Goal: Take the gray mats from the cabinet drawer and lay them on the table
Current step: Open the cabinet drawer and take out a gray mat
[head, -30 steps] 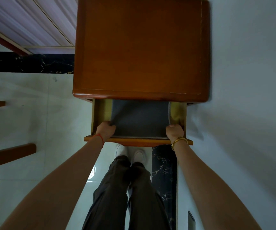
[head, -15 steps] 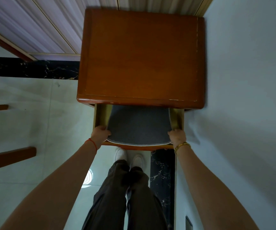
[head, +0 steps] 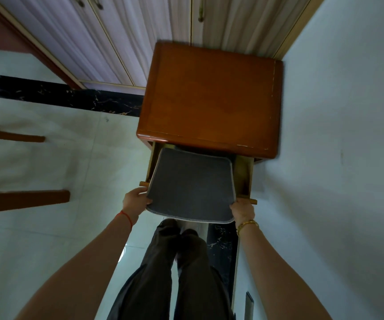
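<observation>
A gray mat (head: 192,188) with a pale stitched edge is lifted out over the open drawer (head: 244,179) of a brown wooden cabinet (head: 209,98). My left hand (head: 135,200) grips the mat's near left corner. My right hand (head: 241,210) grips its near right corner. The mat sags a little between my hands, and its far edge still reaches under the cabinet top. I cannot see whether more mats lie beneath it in the drawer.
The cabinet stands against a white wall (head: 338,135) on the right and closet doors (head: 117,31) behind. Wooden furniture legs (head: 22,199) jut in at the left over pale floor tiles. My legs (head: 177,273) stand below the drawer.
Both hands have raised the mat out of the drawer and drawn it toward me. The view has pulled back, so the cabinet looks smaller and farther.
</observation>
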The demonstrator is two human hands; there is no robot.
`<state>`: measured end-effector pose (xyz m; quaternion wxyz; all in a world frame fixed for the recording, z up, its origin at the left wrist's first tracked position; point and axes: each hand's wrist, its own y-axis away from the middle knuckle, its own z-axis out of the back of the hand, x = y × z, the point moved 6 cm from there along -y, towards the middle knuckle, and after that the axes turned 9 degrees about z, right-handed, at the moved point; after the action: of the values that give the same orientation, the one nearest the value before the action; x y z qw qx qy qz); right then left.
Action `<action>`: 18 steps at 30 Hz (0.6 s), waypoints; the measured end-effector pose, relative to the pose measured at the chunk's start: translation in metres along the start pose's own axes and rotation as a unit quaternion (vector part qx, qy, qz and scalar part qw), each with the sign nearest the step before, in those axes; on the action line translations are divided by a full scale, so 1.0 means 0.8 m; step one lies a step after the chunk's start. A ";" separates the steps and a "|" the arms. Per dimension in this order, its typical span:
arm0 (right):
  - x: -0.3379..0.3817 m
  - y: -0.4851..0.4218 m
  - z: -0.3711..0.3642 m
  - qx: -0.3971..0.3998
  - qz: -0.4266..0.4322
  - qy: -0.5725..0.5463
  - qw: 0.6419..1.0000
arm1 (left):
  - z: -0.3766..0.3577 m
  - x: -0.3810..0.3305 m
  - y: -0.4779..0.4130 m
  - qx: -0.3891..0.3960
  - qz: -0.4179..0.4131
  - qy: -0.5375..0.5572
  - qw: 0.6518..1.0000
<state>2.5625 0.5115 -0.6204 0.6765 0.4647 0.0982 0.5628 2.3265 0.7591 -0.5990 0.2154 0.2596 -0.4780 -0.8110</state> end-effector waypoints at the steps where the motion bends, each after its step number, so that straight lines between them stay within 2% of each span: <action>1: 0.001 0.015 0.003 0.003 0.006 -0.006 1.000 | 0.009 0.011 0.012 0.002 0.002 0.014 1.000; 5: 0.003 0.069 0.012 0.005 0.006 -0.066 0.998 | 0.043 0.048 0.056 -0.005 -0.004 0.116 0.993; 10: 0.044 0.140 0.028 0.015 0.052 -0.123 0.991 | 0.096 0.071 0.137 -0.031 -0.050 0.195 0.979; 18: 0.146 0.243 0.014 0.070 0.176 -0.091 0.978 | 0.206 0.110 0.243 -0.094 -0.100 0.334 0.933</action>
<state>2.4800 0.5928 -0.4254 0.5384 0.5706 -0.0080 0.6201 2.1747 0.7281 -0.3785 0.3034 0.5405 -0.2712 -0.7364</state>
